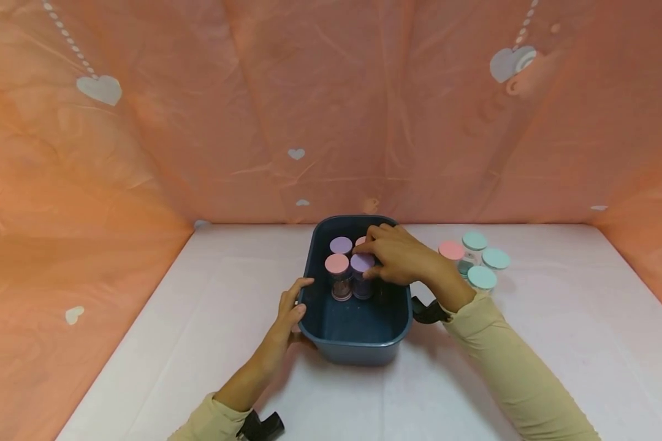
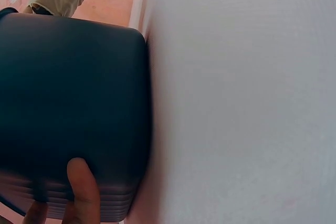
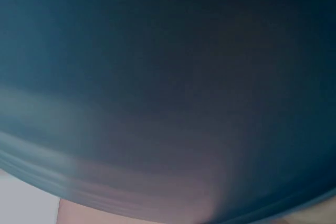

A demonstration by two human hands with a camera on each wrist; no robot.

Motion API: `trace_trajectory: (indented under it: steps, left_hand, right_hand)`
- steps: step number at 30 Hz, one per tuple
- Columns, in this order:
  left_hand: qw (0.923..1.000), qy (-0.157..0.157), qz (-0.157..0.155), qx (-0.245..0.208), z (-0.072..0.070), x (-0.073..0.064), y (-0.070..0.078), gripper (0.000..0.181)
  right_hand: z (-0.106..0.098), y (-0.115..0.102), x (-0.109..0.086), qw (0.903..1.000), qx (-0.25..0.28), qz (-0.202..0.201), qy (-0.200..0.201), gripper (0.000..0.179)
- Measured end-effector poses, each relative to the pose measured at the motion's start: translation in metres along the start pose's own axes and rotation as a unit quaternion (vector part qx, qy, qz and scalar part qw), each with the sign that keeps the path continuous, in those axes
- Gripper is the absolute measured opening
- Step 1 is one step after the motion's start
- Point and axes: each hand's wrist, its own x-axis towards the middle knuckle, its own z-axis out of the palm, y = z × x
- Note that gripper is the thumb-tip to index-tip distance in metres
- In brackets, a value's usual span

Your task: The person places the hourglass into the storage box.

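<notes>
A deep dark-blue plastic bin (image 1: 358,327) stands on the white table. My left hand (image 1: 288,313) holds its left side, fingertips at the rim in the head view; the left wrist view has fingers (image 2: 84,190) against the ribbed outer wall. Reaching in from the right, my right hand (image 1: 399,254) grips a small clear jar with a purple lid (image 1: 362,262) between thumb and fingers. Around that jar in the bin are a pink-lidded jar (image 1: 336,263), another purple-lidded jar (image 1: 341,245) and a second pink lid (image 1: 361,241), partly hidden by the hand. Blurred bin wall (image 3: 157,77) fills the right wrist view.
Right of the bin, beside my right forearm, several jars stand grouped: one with a pink lid (image 1: 451,250) and others with mint-green lids (image 1: 495,258). Orange sheeting with white hearts (image 1: 320,110) hangs behind the white table (image 1: 232,275) and along both sides.
</notes>
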Motion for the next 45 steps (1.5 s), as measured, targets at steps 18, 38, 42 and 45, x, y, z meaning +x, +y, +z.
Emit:
trace_trajectory:
  steps: [18,38,42,45]
  left_hand:
    - [0.9999,0.001,0.0,0.012,0.004,0.004,0.001,0.056]
    - [0.9999,0.0,0.003,0.012,0.001,0.004,0.007,0.056]
    - [1.0,0.003,0.001,0.006,0.001,0.002,0.005,0.057]
    - [1.0,0.003,-0.003,0.003,0.002,0.001,0.003,0.057]
  right_hand:
    - [0.002,-0.001,-0.008,0.9963,0.07,0.021,0.045,0.044]
    - [-0.026,0.016,-0.068,0.9825,0.139,0.057,0.111,0.046]
    - [-0.034,0.035,-0.097,0.9804,0.137,0.087,0.112,0.044]
    - [-0.041,0.048,-0.117,0.9765,0.141,0.115,0.116,0.043]
